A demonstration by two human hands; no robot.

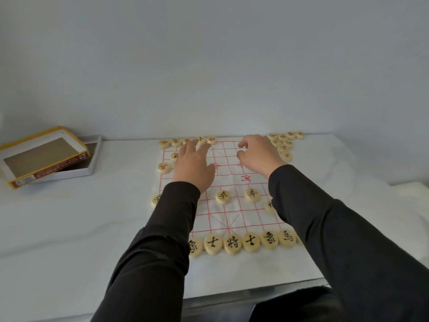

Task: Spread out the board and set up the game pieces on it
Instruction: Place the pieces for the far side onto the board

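Observation:
A white cloth board with a red grid lies flat on the table. Round wooden pieces with black characters line its near edge, and two more stand a few rows up. Red-lettered pieces sit along the far edge, with a loose cluster at the far right corner. My left hand hovers palm down over the far left of the board, fingers spread near the far row. My right hand is over the far right, fingers curled; I cannot tell if it holds a piece.
The game's open box and its yellow-edged lid rest at the table's far left. A white cloth covers the table. A pale wall stands right behind the board. The table's front edge is near my body.

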